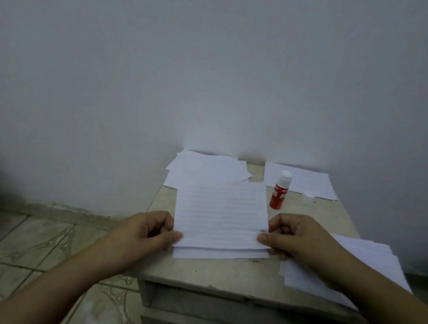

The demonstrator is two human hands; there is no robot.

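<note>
**A:** The lined sheet (220, 215) is pinched at both near corners: thumb pressed over curled fingers by the left hand (145, 231), and likewise by the right hand (297, 239).

**B:** And it is laid over a second sheet (219, 256) mid-table, with the edges nearly matched. A squaring-up before gluing is judged likely.

**A:** Thin, matte paper is seen here, faintly ruled and rectangular.

**B:** The glue bottle (279, 191), a red cylinder with a white top, is stood upright just beyond, within easy reach. A far-left pile (207, 169) and a right-hand stack (371, 260) are spread over the worn wooden table (222, 273).
</note>
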